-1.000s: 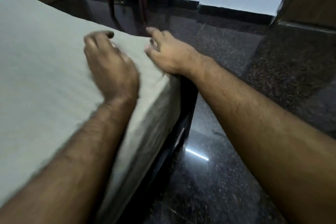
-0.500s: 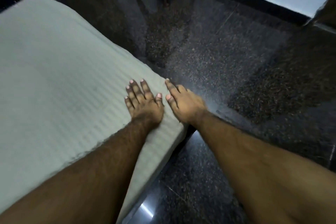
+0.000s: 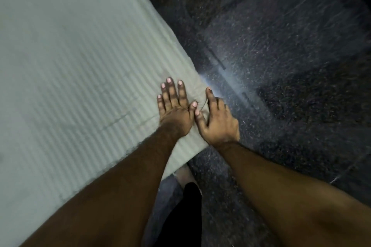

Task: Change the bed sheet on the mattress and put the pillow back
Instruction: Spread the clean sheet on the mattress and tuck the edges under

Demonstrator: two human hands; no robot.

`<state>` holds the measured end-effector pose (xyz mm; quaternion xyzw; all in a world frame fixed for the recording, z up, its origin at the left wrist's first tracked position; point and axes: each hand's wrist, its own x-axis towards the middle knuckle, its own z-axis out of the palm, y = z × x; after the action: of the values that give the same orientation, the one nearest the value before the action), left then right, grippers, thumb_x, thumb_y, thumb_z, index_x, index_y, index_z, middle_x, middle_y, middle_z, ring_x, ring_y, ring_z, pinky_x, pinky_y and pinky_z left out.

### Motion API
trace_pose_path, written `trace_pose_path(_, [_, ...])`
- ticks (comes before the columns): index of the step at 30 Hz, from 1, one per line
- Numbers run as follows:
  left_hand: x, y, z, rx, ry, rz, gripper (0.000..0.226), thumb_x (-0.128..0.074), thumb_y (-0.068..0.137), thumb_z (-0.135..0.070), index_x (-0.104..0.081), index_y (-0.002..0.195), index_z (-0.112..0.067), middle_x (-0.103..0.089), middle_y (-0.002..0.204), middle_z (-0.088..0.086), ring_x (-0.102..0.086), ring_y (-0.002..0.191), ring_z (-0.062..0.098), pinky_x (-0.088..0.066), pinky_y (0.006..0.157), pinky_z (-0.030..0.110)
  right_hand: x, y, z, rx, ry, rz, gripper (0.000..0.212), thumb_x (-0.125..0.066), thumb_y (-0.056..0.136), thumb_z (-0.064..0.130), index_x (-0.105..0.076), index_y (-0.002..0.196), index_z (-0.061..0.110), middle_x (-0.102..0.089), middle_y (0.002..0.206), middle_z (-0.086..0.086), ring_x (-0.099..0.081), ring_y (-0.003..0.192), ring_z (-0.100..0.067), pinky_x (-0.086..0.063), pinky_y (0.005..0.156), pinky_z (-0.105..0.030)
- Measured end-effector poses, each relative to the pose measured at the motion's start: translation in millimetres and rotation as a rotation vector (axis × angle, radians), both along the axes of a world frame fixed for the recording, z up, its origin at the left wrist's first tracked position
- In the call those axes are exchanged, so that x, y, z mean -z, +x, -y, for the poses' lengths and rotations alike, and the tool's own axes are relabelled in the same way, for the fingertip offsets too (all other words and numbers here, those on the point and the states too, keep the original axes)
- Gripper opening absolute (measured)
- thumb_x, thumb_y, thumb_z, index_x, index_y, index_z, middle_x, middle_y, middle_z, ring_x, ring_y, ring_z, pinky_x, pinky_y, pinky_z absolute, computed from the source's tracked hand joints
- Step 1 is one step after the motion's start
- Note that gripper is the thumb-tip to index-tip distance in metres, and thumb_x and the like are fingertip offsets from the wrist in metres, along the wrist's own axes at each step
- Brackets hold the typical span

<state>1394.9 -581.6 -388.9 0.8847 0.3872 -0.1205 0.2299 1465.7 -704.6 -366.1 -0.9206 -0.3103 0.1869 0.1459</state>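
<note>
The bed sheet (image 3: 66,70), pale with fine raised stripes, covers the mattress across the left and upper-left of the view, and its right edge runs diagonally down to a corner near the middle. The left hand (image 3: 174,110) lies flat on the sheet just inside that corner, fingers straight and close together, palm down. The right hand (image 3: 217,121) sits at the very edge beside it, thumb touching the left thumb, forefinger stretched along the edge, the other fingers bent down over the side where they cannot be followed; whether they grip the cloth I cannot tell. A small crease in the sheet runs between the two hands. Right of the edge the dark speckled polished floor (image 3: 281,66) spreads wide, with a streak of reflected light. Below the corner a dark shape stands between the forearms, too blurred to name. The pillow is out of sight.
</note>
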Motion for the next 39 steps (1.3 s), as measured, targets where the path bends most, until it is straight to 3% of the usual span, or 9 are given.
trace_pose_path(6, [-5.4, 0.3, 0.1, -0.001, 0.016, -0.056, 0.078, -0.005, 0.096, -0.059, 0.047, 0.142, -0.024, 0.024, 0.166, 0.015, 0.020, 0.153, 0.032, 0.028, 0.115, 0.044, -5.1, 4.0, -3.7, -0.017, -0.040, -0.086, 0.080, -0.045, 0.095, 0.059, -0.011, 0.161, 0.030, -0.045, 0.141, -0.005, -0.050, 0.120, -0.031, -0.055, 0.075, -0.051])
trace_pose_path(11, [-7.2, 0.8, 0.2, 0.008, -0.001, -0.071, 0.077, -0.007, 0.096, -0.058, 0.040, 0.146, -0.024, 0.036, 0.160, 0.009, 0.030, 0.150, 0.028, 0.026, 0.116, 0.043, -3.8, 4.7, -2.9, -0.047, -0.048, -0.070, 0.078, -0.042, 0.096, 0.056, -0.012, 0.162, 0.026, -0.046, 0.139, -0.008, -0.049, 0.118, -0.031, -0.054, 0.074, -0.047])
trace_pose_path(17, [-32.0, 31.3, 13.8, -0.325, -0.148, -0.026, 0.079, -0.033, 0.098, -0.057, 0.000, 0.162, -0.024, 0.019, 0.168, -0.003, 0.027, 0.152, 0.014, 0.023, 0.117, 0.043, -6.2, 11.2, 0.3, -0.077, 0.003, -0.108, 0.078, -0.050, 0.094, 0.048, -0.018, 0.161, 0.021, -0.046, 0.141, -0.007, -0.049, 0.121, -0.028, -0.055, 0.079, -0.041])
trace_pose_path(23, [-45.9, 75.9, 32.0, -0.783, -0.230, 0.084, 0.064, -0.040, 0.107, -0.040, -0.014, 0.162, -0.018, 0.013, 0.169, -0.009, 0.020, 0.154, 0.013, 0.013, 0.123, 0.047, -1.0, 86.2, -17.1, -0.104, 0.175, -0.656, 0.043, -0.046, 0.105, 0.036, -0.051, 0.141, 0.012, -0.054, 0.134, -0.014, -0.056, 0.122, -0.033, -0.045, 0.100, -0.040])
trace_pose_path(26, [-38.3, 80.6, 26.1, -0.811, -0.269, 0.057, 0.063, -0.037, 0.108, -0.042, -0.013, 0.163, -0.020, 0.015, 0.169, -0.010, 0.021, 0.154, 0.015, 0.014, 0.122, 0.049, 12.1, 135.9, -54.2, -0.259, 0.079, -0.716, 0.049, -0.064, 0.094, 0.042, -0.059, 0.132, 0.012, -0.069, 0.116, -0.008, -0.067, 0.104, -0.023, -0.055, 0.092, -0.040])
trace_pose_path(28, [-32.4, 76.5, 24.1, -0.794, -0.290, 0.048, 0.062, -0.035, 0.108, -0.044, -0.013, 0.162, -0.024, 0.019, 0.168, -0.012, 0.022, 0.153, 0.015, 0.014, 0.121, 0.049, 10.0, 144.1, -76.7, -0.180, 0.000, -0.889, 0.046, -0.075, 0.086, 0.043, -0.064, 0.119, 0.013, -0.073, 0.104, -0.004, -0.071, 0.095, -0.020, -0.060, 0.086, -0.044])
trace_pose_path(31, [-29.2, 74.2, 28.2, -0.789, -0.312, 0.127, 0.058, -0.030, 0.109, -0.045, -0.015, 0.161, -0.027, 0.020, 0.167, -0.015, 0.025, 0.152, 0.011, 0.018, 0.120, 0.045, 9.3, 145.2, -95.2, 0.021, 0.027, -1.137, 0.037, -0.082, 0.083, 0.024, -0.060, 0.110, 0.012, -0.074, 0.109, -0.010, -0.073, 0.098, -0.026, -0.061, 0.088, -0.047])
trace_pose_path(36, [-39.1, 68.7, 41.9, -0.928, -0.224, 0.384, 0.052, -0.026, 0.106, -0.044, -0.035, 0.156, -0.031, -0.007, 0.169, -0.014, 0.007, 0.155, 0.009, 0.007, 0.124, 0.043, -1.8, 142.0, -88.6, -0.043, 0.049, -1.165, 0.024, -0.072, 0.093, 0.011, -0.066, 0.115, 0.006, -0.076, 0.107, -0.013, -0.074, 0.097, -0.028, -0.061, 0.083, -0.039])
trace_pose_path(39, [-45.2, 86.3, 96.5, -0.958, -0.058, 0.331, 0.050, -0.033, 0.106, -0.041, -0.040, 0.154, -0.029, -0.020, 0.168, -0.007, -0.006, 0.157, 0.017, -0.002, 0.125, 0.045, -0.5, 149.6, -82.2, -0.131, 0.030, -1.089, 0.024, -0.074, 0.092, 0.014, -0.067, 0.111, 0.002, -0.076, 0.097, -0.009, -0.074, 0.085, -0.019, -0.062, 0.077, -0.037])
